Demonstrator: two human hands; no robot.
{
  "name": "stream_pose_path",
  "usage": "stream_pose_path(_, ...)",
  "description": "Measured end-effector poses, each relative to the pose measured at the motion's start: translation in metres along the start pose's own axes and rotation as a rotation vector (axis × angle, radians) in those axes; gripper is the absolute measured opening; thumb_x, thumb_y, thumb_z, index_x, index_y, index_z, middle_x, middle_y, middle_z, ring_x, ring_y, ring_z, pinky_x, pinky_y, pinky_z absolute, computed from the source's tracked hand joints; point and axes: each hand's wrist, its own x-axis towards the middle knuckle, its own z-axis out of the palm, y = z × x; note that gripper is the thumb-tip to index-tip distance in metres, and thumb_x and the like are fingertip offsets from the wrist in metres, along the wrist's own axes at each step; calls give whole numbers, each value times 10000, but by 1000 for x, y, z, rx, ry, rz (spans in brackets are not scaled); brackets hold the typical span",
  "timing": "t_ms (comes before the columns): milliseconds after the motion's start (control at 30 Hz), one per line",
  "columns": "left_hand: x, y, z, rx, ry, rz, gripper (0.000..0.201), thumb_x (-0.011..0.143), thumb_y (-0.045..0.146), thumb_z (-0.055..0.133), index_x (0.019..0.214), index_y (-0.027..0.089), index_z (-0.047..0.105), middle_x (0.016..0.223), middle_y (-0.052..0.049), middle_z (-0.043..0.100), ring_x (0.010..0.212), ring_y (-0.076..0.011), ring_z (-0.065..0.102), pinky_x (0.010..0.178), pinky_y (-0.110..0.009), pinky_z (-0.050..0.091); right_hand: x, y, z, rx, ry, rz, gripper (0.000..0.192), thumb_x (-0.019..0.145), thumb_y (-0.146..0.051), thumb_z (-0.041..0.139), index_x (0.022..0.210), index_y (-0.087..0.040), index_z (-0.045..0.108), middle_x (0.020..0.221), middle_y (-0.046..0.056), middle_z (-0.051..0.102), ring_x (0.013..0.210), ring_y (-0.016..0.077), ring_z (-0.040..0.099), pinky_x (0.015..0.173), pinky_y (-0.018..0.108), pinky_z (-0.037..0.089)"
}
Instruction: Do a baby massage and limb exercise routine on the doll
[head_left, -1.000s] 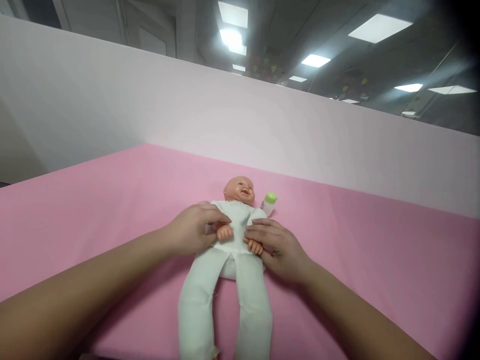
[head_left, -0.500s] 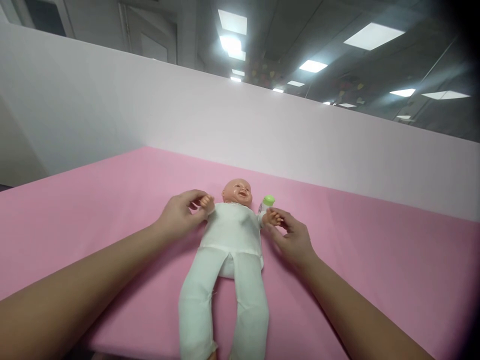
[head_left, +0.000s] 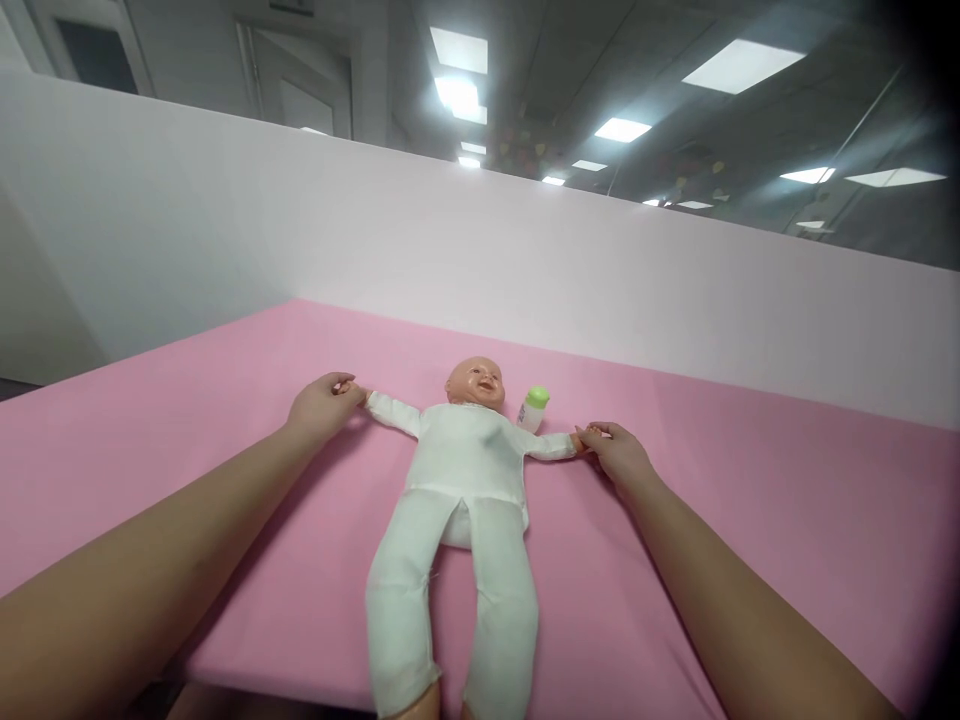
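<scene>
A baby doll (head_left: 465, 470) in a white suit lies on its back on the pink table (head_left: 787, 520), head away from me, legs toward the near edge. Both its arms are stretched straight out sideways. My left hand (head_left: 322, 405) grips the doll's hand on the left side. My right hand (head_left: 619, 455) pinches the doll's other hand on the right. A small white bottle with a green cap (head_left: 533, 408) stands just right of the doll's head, behind its outstretched arm.
A pale pink partition wall (head_left: 480, 260) runs along the table's far edge. The doll's feet hang over the near edge of the table. Ceiling lights and a door show above the wall.
My hands have drawn the doll's arms from its belly outward, then fully out to the sides. Each hand has moved away from the doll's body.
</scene>
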Motion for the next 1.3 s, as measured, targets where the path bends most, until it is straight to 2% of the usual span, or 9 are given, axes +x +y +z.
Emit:
stream_pose_path(200, 4, -3, -5, 188, -73, -1, 625, 770, 667, 671, 1243, 261, 721, 1206, -105, 768, 1030, -347, 717, 827, -420, 513, -1, -6, -8, -306, -2, 17, 588, 775, -593, 764, 1243, -242, 706, 1125, 108, 767, 982, 321, 715, 826, 416, 533)
stream_pose_path(367, 7, 1, -9, 392, -75, -40, 527, 779, 682, 625, 1113, 299, 767, 1197, -114, 775, 1146, -448, 667, 930, -535, 462, -8, -16, -10, -422, -60, -18, 341, 828, -557, 701, 971, -256, 771, 1046, 95, 775, 971, 323, 699, 819, 405, 514)
stream_pose_path(467, 11, -2, -6, 456, -80, -26, 496, 786, 679, 604, 1068, 313, 785, 1220, -126, 769, 1242, -494, 612, 970, -577, 434, -10, -19, -10, -437, -88, -21, 296, 850, -538, 672, 906, -262, 764, 1004, 82, 779, 938, 308, 699, 787, 388, 506)
stream_pose_path(600, 13, -4, -2, 503, -110, -21, 554, 846, 672, 531, 1202, 316, 762, 1363, -131, 717, 1353, -509, 529, 1022, -624, 388, -7, -15, -9, -439, -82, -35, 318, 864, -553, 650, 939, -265, 766, 1048, 77, 783, 980, 317, 698, 801, 402, 500)
stream_pose_path(733, 10, -1, -2, 497, -117, -22, 580, 852, 637, 546, 1297, 309, 723, 1403, -123, 699, 1351, -484, 550, 1058, -616, 377, -2, -10, -8, -406, -58, -40, 344, 838, -541, 700, 1018, -257, 770, 1109, 88, 777, 1047, 327, 696, 881, 416, 511)
stream_pose_path(967, 7, -3, -3, 197, -99, 62, 611, 793, 541, 690, 1321, 234, 695, 1324, -117, 732, 1202, -358, 683, 971, -422, 519, -11, -12, -6, -167, -35, -31, 612, 772, -581, 815, 1266, -252, 669, 1061, 65, 758, 970, 291, 735, 848, 403, 584)
stream_pose_path(1100, 1, 1, 0, -80, -44, 62, 712, 729, 467, 804, 1383, 240, 641, 1377, -120, 686, 1141, -312, 715, 877, -361, 584, -18, -21, 1, 330, -90, 42, 722, 689, -465, 945, 1294, -269, 603, 1111, 53, 739, 973, 264, 747, 830, 386, 646)
stream_pose_path(1233, -6, 12, 3, -478, -61, -78, 1040, 633, 367, 920, 1537, 201, 433, 1358, -188, 650, 997, -272, 760, 803, -364, 634, -24, -34, 6, 627, -251, 72, 476, 735, -473, 931, 1070, -229, 696, 1038, 50, 742, 978, 240, 729, 861, 358, 665)
stream_pose_path(1300, -10, 19, 4, -599, -125, -101, 890, 623, 373, 936, 1395, 164, 545, 1227, -173, 700, 971, -265, 760, 833, -376, 637, -29, -42, 8, 651, -302, 17, 422, 757, -524, 912, 971, -208, 730, 955, 48, 738, 978, 239, 721, 907, 355, 657)
